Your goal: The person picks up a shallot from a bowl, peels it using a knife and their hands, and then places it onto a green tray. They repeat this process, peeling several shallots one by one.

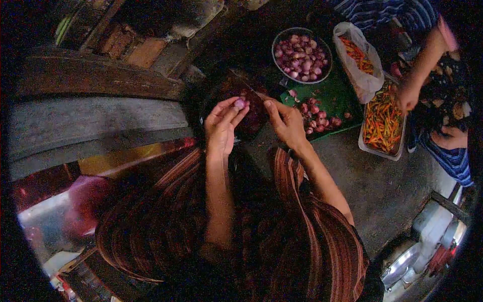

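Between the fingertips of my left hand (221, 121) is a small purple shallot (240, 103). My right hand (286, 122) grips a thin knife (247, 83), its blade slanting up and left, apart from the shallot. Below both hands lies a dark heap of what look like peelings (254, 113), mostly in shadow. To the right, several unpeeled shallots (319, 121) rest on a green tray (339, 93). A round bowl (274, 50) full of shallots stands at the tray's far side.
At right, another person's hand (408, 95) hovers at a plastic container (397, 155) of orange and green chillies (380, 126). A plastic bag (370, 88) of chillies leans beside it. Metal pots (402, 261) stand lower right. Wooden boards (105, 73) line the left.
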A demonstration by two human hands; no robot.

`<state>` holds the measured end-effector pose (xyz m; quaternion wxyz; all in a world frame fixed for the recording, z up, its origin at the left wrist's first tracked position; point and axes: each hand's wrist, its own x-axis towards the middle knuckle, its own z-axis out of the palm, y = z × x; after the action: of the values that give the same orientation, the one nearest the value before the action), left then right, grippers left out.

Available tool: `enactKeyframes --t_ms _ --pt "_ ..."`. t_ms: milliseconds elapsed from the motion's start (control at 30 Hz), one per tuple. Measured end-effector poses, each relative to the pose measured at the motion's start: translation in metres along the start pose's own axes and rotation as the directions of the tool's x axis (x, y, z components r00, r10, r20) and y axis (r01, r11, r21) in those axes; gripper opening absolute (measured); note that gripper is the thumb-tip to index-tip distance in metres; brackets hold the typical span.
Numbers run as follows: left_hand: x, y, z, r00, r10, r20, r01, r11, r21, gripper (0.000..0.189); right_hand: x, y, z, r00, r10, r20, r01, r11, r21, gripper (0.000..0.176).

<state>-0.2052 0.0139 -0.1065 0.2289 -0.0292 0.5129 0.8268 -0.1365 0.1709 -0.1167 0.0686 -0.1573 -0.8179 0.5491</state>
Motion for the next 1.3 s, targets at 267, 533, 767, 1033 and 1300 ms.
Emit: enactKeyframes --t_ms 267,533,767,1033,1300 --pt "0.0 0.0 -0.004 1.0 -0.029 0.011 0.03 0.986 -0.166 0.027 0.0 -0.004 -0.001 0.993 -0.092 -0.07 0.076 0.976 -0.205 0.031" --pt "0.001 0.0 -0.001 0.998 -0.056 -0.036 0.049 0.982 -0.181 0.019 -0.001 -0.023 0.001 0.999 -0.039 -0.018 0.037 0.996 -0.081 0.041" --pt "0.002 -0.003 -0.006 0.999 -0.05 -0.022 0.044 0.974 -0.224 0.018 -0.003 -0.026 0.004 0.989 -0.037 0.146 0.037 0.999 -0.001 0.04" --pt "0.002 -0.002 -0.009 0.996 -0.074 0.054 0.087 0.95 -0.299 0.017 -0.001 -0.014 0.009 0.994 -0.112 -0.012 0.112 0.993 0.035 0.034" --pt "0.002 0.0 -0.008 0.994 -0.108 0.019 0.108 0.938 -0.328 0.018 -0.002 -0.013 0.003 0.971 -0.222 -0.086 0.207 0.967 -0.15 0.036"
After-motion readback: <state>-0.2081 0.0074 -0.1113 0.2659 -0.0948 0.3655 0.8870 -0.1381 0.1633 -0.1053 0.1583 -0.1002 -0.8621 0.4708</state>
